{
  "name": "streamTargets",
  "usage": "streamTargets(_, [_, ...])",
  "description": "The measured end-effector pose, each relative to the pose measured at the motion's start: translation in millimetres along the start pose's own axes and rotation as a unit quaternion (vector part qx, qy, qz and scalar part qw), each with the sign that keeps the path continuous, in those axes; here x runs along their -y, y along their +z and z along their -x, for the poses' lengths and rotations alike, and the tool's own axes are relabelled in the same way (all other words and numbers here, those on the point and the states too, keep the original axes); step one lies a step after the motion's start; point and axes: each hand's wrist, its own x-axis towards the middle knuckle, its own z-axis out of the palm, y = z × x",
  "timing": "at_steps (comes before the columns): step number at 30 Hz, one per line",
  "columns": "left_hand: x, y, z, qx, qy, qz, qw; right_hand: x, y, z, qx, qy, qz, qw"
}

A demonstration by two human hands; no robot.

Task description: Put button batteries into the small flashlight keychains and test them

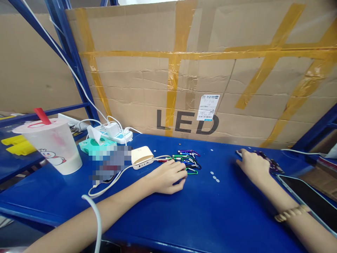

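Note:
My left hand (171, 177) lies curled on the blue table against a heap of small metal penlights (181, 156) with carabiner clips, in purple, green, red and blue. A green carabiner (192, 171) sticks out beside its fingertips; what those fingers hold, if anything, is hidden. Farther right, my right hand (254, 165) is closed, with the pale end of a small stick-like thing (238, 153) showing at its fingertips. Just past that hand lies a cluster of small dark purplish objects (273, 164), partly covered by it.
A cream power bank (142, 157) with white cables sits left of the penlights. Behind it are a teal tissue pack (96, 147) and a power strip (127, 135). A drink cup (56, 147) stands at left, a dark-screened tablet (310, 200) at right. A large carton (147, 84) walls the back.

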Motion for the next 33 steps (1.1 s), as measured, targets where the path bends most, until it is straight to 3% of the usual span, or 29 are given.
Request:
streamTargets(4, [-1,-0.3,0,-0.002,0.009,0.001,1.000,6,2,4,-0.022,-0.007,-0.006,1.000])
streamTargets(10, [0,1.1,1,0.000,0.014,-0.002,1.000,-6,9,-6,0.014,0.026,0.001,1.000])
streamTargets(17, [0,0.5,1,0.020,0.011,0.000,1.000,-11,13,-11,-0.031,0.018,-0.012,0.999])
streamTargets(21, [0,0.3,1,0.023,0.007,0.008,1.000,-12,18,-14,-0.010,0.035,-0.018,0.999])
streamTargets(33, [0,3.3,2,0.027,-0.010,0.030,0.999,-20,10,-18,0.003,0.014,-0.045,0.999])
